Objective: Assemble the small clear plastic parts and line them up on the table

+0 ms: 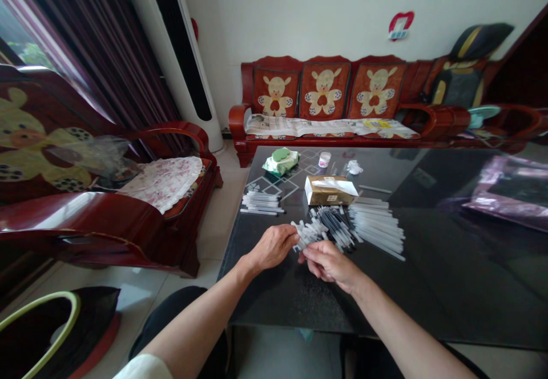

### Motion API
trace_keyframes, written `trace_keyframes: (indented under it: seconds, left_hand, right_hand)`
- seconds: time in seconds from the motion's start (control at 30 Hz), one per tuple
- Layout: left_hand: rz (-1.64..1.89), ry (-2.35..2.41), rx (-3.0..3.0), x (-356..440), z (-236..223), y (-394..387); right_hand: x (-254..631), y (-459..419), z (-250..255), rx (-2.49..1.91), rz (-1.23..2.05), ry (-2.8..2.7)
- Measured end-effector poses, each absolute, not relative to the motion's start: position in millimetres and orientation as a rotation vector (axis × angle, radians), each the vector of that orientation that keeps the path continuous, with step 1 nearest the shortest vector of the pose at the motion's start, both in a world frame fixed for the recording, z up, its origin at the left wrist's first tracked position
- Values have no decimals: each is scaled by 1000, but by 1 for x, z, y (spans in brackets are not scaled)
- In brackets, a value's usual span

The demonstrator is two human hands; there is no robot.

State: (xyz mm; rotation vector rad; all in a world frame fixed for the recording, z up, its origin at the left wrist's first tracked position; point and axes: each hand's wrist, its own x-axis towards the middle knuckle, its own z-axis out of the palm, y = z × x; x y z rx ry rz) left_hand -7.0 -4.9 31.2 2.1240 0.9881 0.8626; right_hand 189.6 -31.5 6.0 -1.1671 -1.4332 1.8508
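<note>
White cloth of a sleeve (143, 367) shows at the bottom edge, where a person's two bare forearms reach forward over a glossy black table (432, 279). Dark specks lie on the tabletop just in front of the person.

Near the table's front middle, the left hand (276, 246) has its fingers bent, thumb and fingertips drawn together beside a heap of small white pieces (310, 232). Close to it, the right hand (326, 260) has its thumb and index finger pinched together, the other fingers curled under. Anything between either set of fingertips is too small to tell.

Just beyond the hands, the white pieces adjoin a pile of thin black rods (336, 225). To the right of the rods, translucent white tubes (379, 228) fan out; well to the left, slim white sticks (260, 202) lie in a stack.

Behind the rods sits a gold-brown and white box (331, 192). Farther back are a green-and-white wipes pack (280, 162), a small white tub (324, 159) and a crumpled white tissue (354, 167).

Past the table, a red-brown wooden bench (242, 117) with bear-patterned cushions (324, 91) stands against a pale wall (299, 13).
</note>
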Motion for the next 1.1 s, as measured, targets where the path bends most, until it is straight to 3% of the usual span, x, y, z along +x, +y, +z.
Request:
trace_keyframes:
  seconds: [0.17, 0.4, 0.5, 0.6, 0.77, 0.87, 0.97, 1.1]
  left_hand:
    - [807, 1083, 2266, -5, 26, -5]
    - [675, 1305, 2267, 1, 24, -6]
    - [631, 1356, 2266, 2, 24, -5]
    - [661, 1298, 2271, -1, 25, -6]
    - [739, 983, 2202, -7, 31, -9]
    - [750, 910, 2208, -7, 35, -10]
    - [743, 897, 2303, -7, 37, -10]
    - [716, 990, 2447, -7, 36, -10]
  right_hand:
    - [188, -30, 4, -1208, 1478, -1708]
    - [183, -36, 16, -1406, 594, -2169]
    - [181, -39, 17, -1457, 393, -2236]
    - [183, -37, 15, -1426, 600, -2156]
    - [190, -32, 13, -1244, 1451, -1736]
    - [192, -33, 16, -1184, 1756, -1517]
    - [190, -34, 20, -1150, 1875, -1435]
    - [188, -34, 20, -1153, 1718, -1566]
